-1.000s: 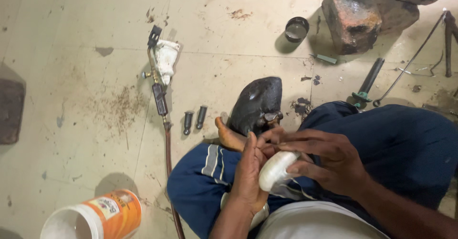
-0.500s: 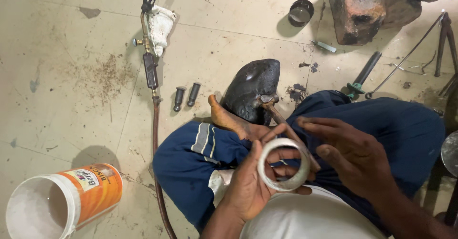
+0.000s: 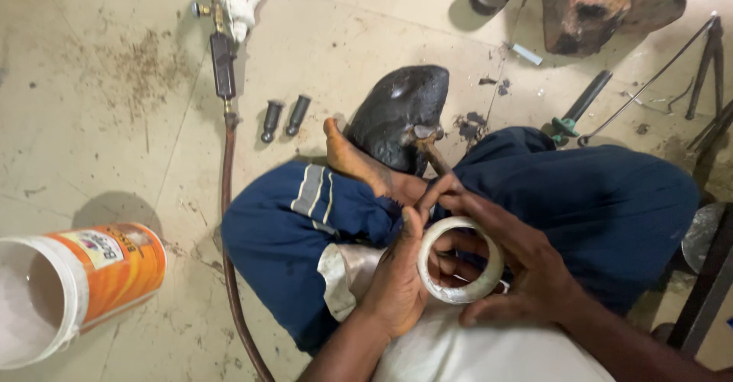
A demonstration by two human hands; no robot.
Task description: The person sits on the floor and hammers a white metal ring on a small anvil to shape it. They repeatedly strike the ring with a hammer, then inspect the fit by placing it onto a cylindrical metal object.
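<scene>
1. The left hand and right hand both grip a white tape roll over the person's lap, fingers closed around its rim.
2. A dark rounded metal piece rests by the bare foot.
3. On the floor lie a brown hose, two small black cylinders and an orange and white bucket on its side.

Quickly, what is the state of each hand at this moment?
Left hand: closed on the white ring, gripping its left side.
Right hand: fingers curled around the same ring from the right side, holding it.
</scene>
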